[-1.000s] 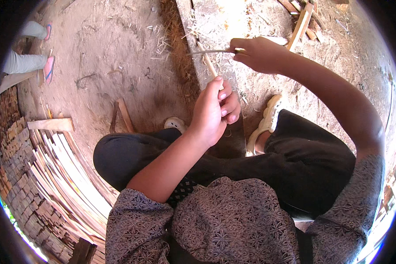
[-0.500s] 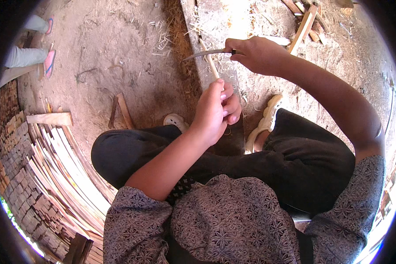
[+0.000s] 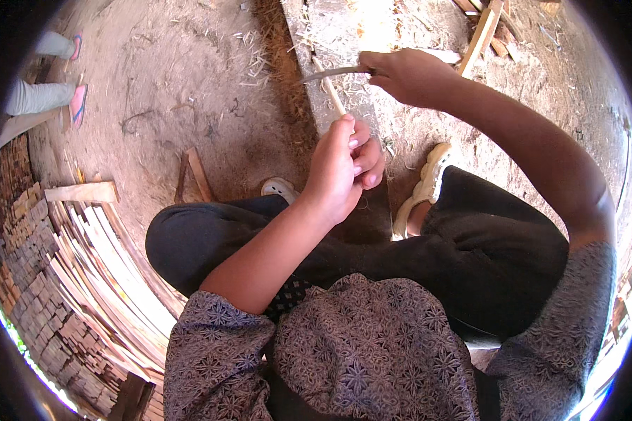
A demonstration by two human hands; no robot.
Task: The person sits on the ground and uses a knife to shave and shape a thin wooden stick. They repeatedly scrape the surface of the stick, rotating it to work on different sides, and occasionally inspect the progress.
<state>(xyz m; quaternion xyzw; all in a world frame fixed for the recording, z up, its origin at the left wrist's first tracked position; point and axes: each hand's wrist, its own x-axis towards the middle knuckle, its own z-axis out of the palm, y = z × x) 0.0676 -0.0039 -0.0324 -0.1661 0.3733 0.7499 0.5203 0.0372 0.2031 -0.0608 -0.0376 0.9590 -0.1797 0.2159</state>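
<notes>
Two pink flip-flops far left, on another person's feet; only the lower legs show. Below them, wood stack with pale strips beside it. Then shavings on the ground, upper middle.

Center: left hand, fingers closed round the near end of the stick. Stick points away, slanting a bit left, over the wooden surface; can't tell if its far end touches. Knife crosses the stick nearer the far end, tip poking past on the left. Edge contact too small to confirm.

Right of that: right hand, fingers wrapped on the knife handle, handle mostly hidden. Upper right, offcuts, well apart from the stick.

Step, judging by blade and shavings: whittling the stick, looks mid-job. Next stroke would call for a firm left grip, edge at a low angle, push away from the left fingers; likely small turns of the stick between cuts to keep it even.
</notes>
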